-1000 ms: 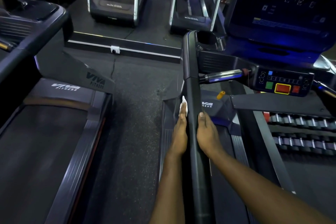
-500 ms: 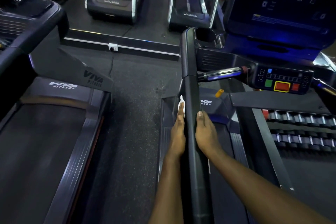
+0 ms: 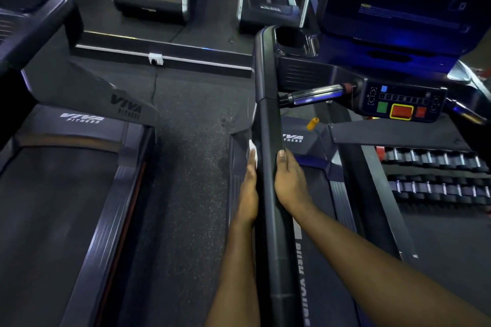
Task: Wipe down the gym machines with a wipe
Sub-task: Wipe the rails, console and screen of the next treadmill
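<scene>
A black side handrail of a treadmill runs from me toward its console. My left hand lies flat against the rail's left side, its straight fingers pressing a small white wipe onto it. The wipe sticks out past my fingertips. On the rail's right side sits my right hand, thumb along the top edge and fingers curled down out of sight.
The control panel with green and red buttons and a cup holder lie ahead. A second treadmill stands to the left across a strip of rubber floor. Dumbbells are racked at right. More treadmills stand beyond.
Both hands stay on the rail at nearly the same spot, perhaps slightly nearer to me. The view has shifted a little.
</scene>
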`<state>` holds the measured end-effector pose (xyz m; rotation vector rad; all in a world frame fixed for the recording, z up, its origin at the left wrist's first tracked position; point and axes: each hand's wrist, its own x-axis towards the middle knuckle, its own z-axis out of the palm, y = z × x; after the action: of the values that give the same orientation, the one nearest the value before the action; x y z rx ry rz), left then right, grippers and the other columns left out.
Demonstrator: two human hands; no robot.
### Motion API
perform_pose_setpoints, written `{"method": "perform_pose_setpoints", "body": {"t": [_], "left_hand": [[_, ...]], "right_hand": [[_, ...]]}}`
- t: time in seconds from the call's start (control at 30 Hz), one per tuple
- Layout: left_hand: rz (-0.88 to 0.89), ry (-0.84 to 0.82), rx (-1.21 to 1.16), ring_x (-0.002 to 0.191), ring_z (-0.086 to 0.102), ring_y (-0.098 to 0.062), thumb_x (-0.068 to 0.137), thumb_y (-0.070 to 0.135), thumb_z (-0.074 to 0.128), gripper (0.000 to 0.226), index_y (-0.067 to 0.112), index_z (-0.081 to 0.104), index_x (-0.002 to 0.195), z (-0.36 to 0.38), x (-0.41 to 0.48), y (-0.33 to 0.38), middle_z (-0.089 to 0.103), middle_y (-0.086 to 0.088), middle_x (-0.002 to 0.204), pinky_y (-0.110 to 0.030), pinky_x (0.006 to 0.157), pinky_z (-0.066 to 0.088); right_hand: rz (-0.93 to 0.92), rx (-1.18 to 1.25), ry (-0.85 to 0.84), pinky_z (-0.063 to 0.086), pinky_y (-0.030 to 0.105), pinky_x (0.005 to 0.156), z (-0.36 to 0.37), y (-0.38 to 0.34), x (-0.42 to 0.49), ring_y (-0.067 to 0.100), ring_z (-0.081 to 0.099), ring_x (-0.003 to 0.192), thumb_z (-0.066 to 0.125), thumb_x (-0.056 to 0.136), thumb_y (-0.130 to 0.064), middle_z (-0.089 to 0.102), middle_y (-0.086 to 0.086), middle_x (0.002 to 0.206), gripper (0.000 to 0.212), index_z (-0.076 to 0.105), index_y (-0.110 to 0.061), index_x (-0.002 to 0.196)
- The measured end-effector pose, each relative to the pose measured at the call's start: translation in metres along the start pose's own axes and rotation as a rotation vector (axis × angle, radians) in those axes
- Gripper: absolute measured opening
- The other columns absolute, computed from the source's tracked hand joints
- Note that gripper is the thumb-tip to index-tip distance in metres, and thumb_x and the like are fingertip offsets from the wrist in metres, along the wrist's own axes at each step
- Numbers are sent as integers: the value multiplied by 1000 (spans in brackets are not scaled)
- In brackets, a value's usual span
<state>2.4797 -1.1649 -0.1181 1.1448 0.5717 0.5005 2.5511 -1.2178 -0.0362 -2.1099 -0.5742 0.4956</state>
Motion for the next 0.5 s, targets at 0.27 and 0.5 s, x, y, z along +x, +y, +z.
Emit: {"method": "perform_pose_setpoints", "body": {"t": [0.27,0.5], "left_hand": [[39,39,7,148,36,-19,101,70,28,73,23,35,157,0,22,21,42,-3,159,-51,124,24],[21,58,-68,136,46,4,103,59,31,52,35,48,146,17,16,70,57,24,141,-22,114,37]], "right_hand": [[3,-15,0,40,29,102,-2,-5,-3,24,56,127,28,110,-38,62,5,135,43,50,-21,143],[-9,-9,7,50,45,99,0,-1,-1,22,64,110,28,107,-44,68,1,119,41,56,-26,131]]}}
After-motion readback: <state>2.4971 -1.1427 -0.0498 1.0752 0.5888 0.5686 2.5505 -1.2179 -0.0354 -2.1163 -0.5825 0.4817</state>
